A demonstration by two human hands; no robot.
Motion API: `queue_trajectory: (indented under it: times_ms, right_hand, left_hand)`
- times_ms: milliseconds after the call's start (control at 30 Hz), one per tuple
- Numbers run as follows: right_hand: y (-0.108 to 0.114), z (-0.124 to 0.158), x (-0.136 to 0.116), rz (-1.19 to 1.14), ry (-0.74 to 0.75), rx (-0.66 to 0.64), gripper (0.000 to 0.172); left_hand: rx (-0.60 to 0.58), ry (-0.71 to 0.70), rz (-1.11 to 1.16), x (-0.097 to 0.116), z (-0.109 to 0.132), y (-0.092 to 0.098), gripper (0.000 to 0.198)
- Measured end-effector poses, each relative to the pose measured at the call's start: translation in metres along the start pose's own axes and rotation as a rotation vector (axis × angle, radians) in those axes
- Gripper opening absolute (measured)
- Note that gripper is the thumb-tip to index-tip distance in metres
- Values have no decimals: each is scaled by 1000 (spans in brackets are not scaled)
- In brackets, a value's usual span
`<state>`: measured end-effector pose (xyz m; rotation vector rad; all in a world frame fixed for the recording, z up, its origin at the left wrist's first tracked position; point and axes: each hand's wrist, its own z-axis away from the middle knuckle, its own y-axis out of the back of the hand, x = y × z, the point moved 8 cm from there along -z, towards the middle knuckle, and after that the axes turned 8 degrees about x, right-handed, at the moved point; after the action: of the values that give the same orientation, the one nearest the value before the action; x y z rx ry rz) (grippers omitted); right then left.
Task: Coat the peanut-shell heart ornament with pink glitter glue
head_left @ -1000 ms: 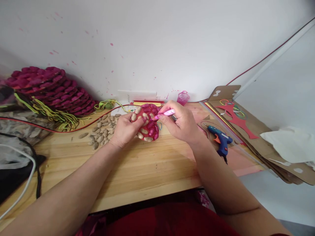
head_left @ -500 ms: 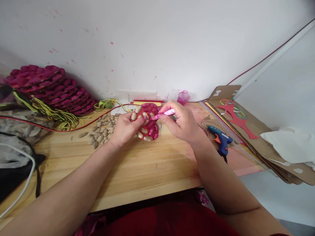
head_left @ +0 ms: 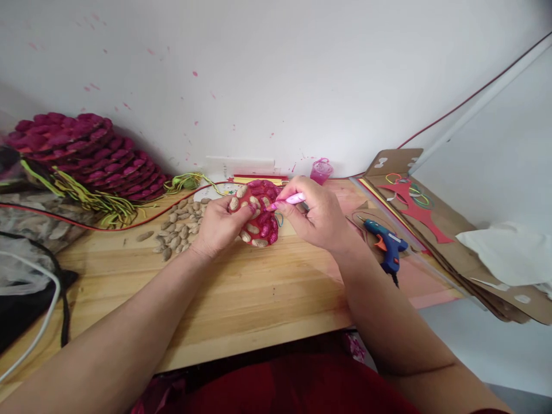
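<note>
My left hand point(head_left: 222, 227) grips the left side of a red disc covered with peanuts point(head_left: 264, 221), thumb on its face, holding it tilted above the table. Peanuts on the disc's right and upper side are painted magenta; those on the left and lower edge are bare tan. In my right hand point(head_left: 317, 213) is a slim pink-and-white paintbrush point(head_left: 295, 199), pinched between thumb and fingers. Its tip meets the painted part of the disc. Magenta stains mark my fingertips. Loose unpainted peanuts point(head_left: 176, 230) lie in a pile left of the disc.
Stacked magenta peanut discs point(head_left: 86, 152) with yellow-green strings lean at the back left. A cup of pink paint point(head_left: 321, 171) stands by the wall. At right lie a blue glue gun point(head_left: 390, 247) and cardboard point(head_left: 431, 241) with red cut-outs. A red cable point(head_left: 142, 224) crosses the table point(head_left: 254, 305).
The brush and right hand have shifted very slightly on the disc. My left hand keeps the same hold, and the view has moved a little.
</note>
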<state>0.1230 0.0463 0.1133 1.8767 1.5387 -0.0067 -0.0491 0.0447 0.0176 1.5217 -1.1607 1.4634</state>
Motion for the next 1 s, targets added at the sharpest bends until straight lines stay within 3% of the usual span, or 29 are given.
queue_trajectory:
  times_ms: [167,500,800,1000]
  right_hand:
    - [5,-1,-2,31,24,23,7]
    - [14,0,14,-68,-125,91,7]
    - [18,-2,14,-93,-131,113,11]
    - [17,-1,10,-99,-96,115,9]
  left_hand:
    - [12,1,-2,-3,-2,2,32]
    - [70,172,246,-12,-3,-1,36]
    - [94,236,310,-14,-3,-1,33]
    - [78,190,285,-9,-1,-3,38]
